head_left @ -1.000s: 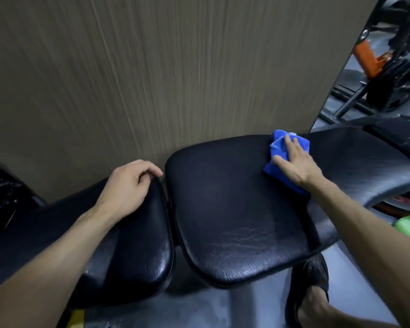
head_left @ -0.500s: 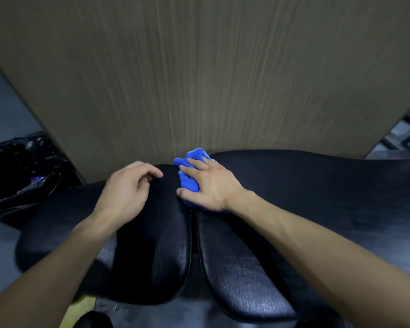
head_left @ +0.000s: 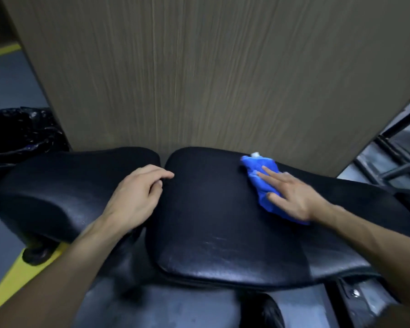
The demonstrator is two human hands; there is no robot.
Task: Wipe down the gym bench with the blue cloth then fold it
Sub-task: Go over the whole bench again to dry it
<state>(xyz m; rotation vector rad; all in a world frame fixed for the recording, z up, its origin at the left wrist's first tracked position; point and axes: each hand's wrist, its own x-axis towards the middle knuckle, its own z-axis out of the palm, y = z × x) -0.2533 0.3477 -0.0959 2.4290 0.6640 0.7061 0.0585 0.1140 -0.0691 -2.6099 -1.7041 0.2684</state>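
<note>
Tall panel of pale wood-grain board (head_left: 223,74) behind. Black padded vinyl gym bench (head_left: 223,228), two cushions with a gap between. Black plastic bin bag (head_left: 21,131) far left. Left hand (head_left: 137,197) resting at the gap, fingers loosely curled, gripping nothing. Right hand (head_left: 291,197) spread flat, pressing crumpled blue cloth (head_left: 258,171) onto right cushion's far edge.

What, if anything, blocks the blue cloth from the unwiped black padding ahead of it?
Nothing visible does. The right hand presses the crumpled blue cloth flat on the black padded bench; the left hand rests aside at the pad gap.
</note>
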